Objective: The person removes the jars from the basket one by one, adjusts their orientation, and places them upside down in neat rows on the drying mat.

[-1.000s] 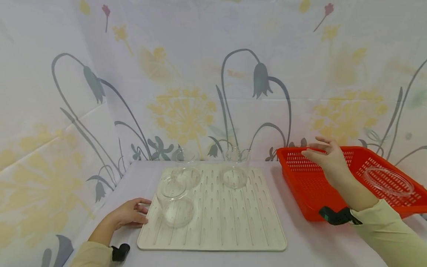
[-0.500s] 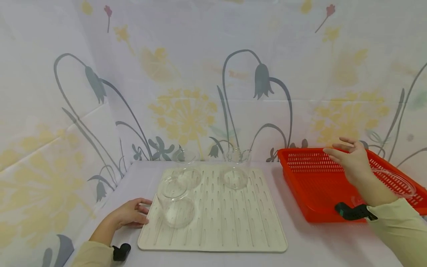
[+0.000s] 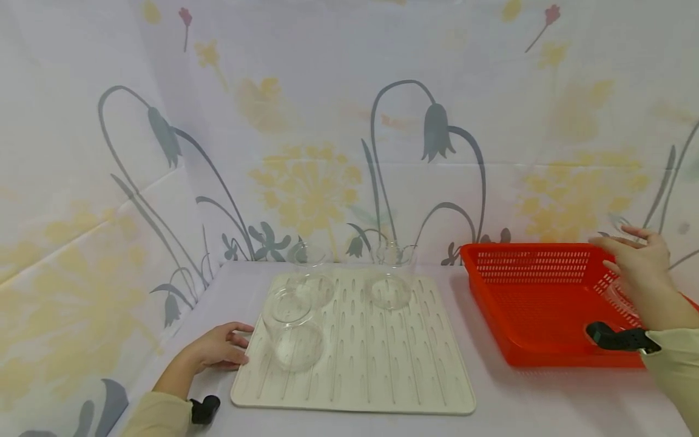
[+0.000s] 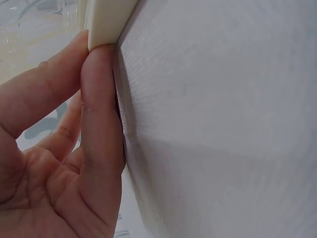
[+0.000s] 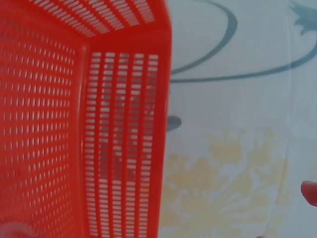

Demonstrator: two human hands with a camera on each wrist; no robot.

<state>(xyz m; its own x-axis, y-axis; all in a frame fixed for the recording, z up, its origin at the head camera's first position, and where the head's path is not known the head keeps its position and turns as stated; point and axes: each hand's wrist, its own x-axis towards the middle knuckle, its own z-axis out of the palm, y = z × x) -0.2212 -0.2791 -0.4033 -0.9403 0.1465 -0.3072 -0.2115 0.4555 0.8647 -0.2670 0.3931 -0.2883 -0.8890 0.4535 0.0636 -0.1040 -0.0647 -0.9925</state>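
In the head view, three clear cups stand with their wider ends down on a cream ridged draining mat [image 3: 371, 364]: a front left cup [image 3: 297, 349], a back left cup [image 3: 312, 285] and a back right cup [image 3: 390, 294]. My left hand [image 3: 218, 347] is at the mat's left edge. The left wrist view shows two fingertips of it pinching the mat's rim [image 4: 111, 22]. My right hand [image 3: 639, 264] hovers over the right side of a red plastic basket [image 3: 505, 352], fingers loosely spread, holding nothing visible. A clear round piece [image 3: 619, 297] in the basket is partly hidden behind that hand.
A white cloth [image 3: 349, 425] covers the table. Behind and at the left hangs a flower-printed curtain [image 3: 349, 91]. The basket's slotted wall [image 5: 121, 144] rises beside the right hand.
My right hand has moved right across the basket, from its left part to its right side, now covering much of the clear piece. My left hand stays on the mat's edge.
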